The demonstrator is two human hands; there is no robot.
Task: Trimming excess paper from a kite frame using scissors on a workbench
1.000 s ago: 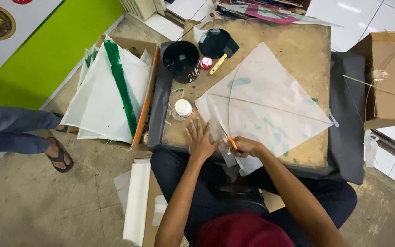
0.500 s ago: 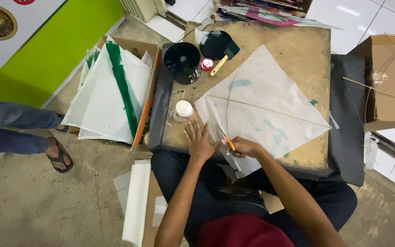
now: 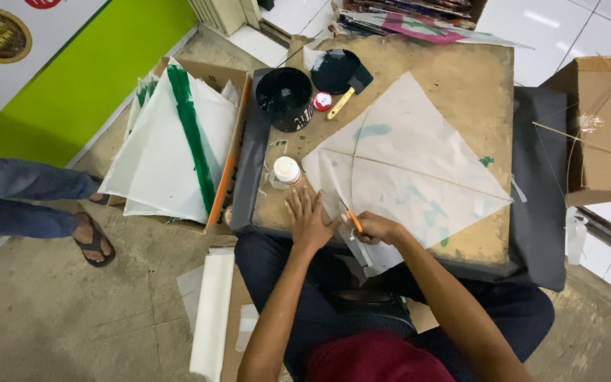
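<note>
A white paper kite with thin stick spars lies flat on a worn wooden board. My left hand rests open and flat on the kite's near left corner. My right hand grips a small orange-handled tool at the kite's lower edge, close beside the left hand. A small white-capped bottle stands just beyond my left fingers.
A black pot, its lid, a red cap and a yellow-handled brush sit at the board's far left. A cardboard box of white kites is to the left, another box to the right. Another person's sandalled foot stands left.
My hands and the kite stay almost where they were; the right hand has shifted slightly along the kite's lower edge with the tool. The other person's foot has barely moved.
</note>
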